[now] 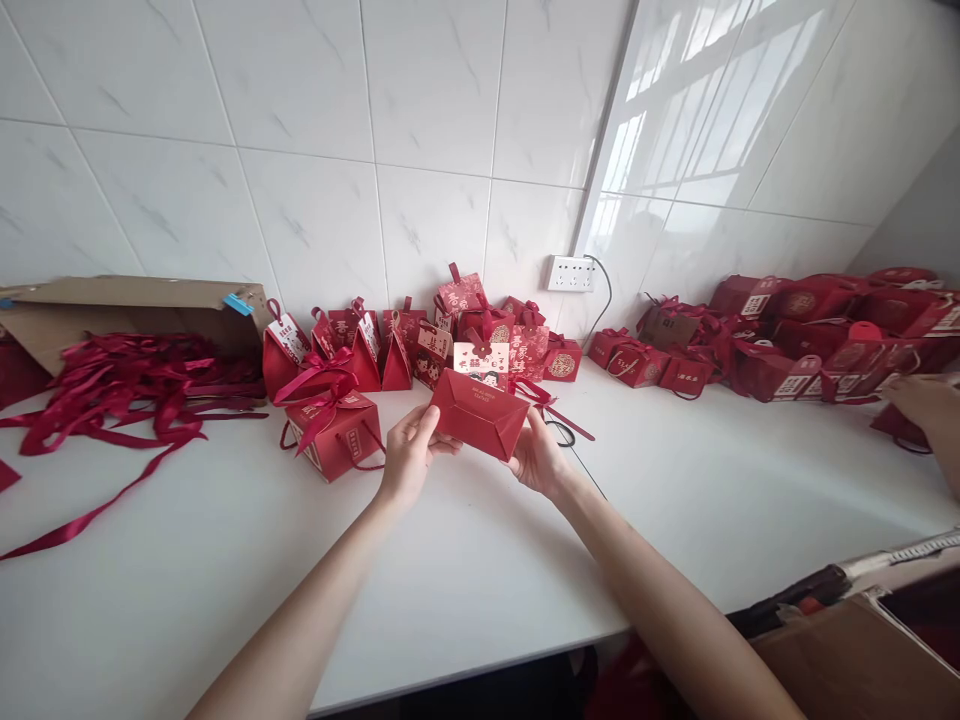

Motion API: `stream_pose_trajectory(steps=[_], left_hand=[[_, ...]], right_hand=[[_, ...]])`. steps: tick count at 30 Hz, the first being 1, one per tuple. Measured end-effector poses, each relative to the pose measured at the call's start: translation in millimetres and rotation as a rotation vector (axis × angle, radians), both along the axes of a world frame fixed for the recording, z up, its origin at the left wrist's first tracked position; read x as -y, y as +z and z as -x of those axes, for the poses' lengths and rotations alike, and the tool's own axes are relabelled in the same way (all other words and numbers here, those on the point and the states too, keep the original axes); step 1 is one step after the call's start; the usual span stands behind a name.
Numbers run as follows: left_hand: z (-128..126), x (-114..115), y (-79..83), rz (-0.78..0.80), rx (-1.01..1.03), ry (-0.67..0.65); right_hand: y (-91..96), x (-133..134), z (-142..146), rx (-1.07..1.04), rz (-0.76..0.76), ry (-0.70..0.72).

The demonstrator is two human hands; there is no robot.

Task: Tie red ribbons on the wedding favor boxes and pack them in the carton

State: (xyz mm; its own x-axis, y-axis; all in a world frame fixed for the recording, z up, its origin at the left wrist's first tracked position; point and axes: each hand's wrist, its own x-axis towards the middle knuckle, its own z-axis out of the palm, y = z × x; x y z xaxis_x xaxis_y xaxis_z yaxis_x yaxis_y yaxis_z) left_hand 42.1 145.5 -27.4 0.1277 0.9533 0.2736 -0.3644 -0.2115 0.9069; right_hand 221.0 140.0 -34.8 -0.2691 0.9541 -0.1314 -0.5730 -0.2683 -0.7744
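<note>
Forearms (319, 600), hands (409, 452) round crosswise box (480, 415), perhaps base-on

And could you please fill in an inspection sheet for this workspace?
Surface: white table; no spills seen.
Job's things: red box held up, small lettering on the side facing the camera; ribbon-tied box stands on the table to its left.
Clutter: loose red ribbons spilling from an open carton; decorated boxes along the wall; piled boxes at right.
Hands: left hand and right hand hold opposite sides of the red box.
Cables: black cable hangs from the socket strip; dark loop on the table, connection unclear.
Surroundings: tiled wall behind; another person's hand at far right; cardboard box lower right.
</note>
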Motion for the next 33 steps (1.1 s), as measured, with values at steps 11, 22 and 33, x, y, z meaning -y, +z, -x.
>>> stream_pose_trajectory(steps=[11,22,33], left_hand=[[-1.5,-3.0,-17.8,-0.157,-0.124,0.154],[4.0,5.7,-11.9,-0.501,-0.27,0.21],[-0.2,4.0,-25.3,-0.497,-0.171,0.14]], right_hand=[[-8.8,5.6,10.1,0.158,-0.507,-0.207],[-11.8,3.4,9.3,0.216,-0.57,-0.05],[-20.7,4.5,2.8,0.259,-0.519,-0.065]])
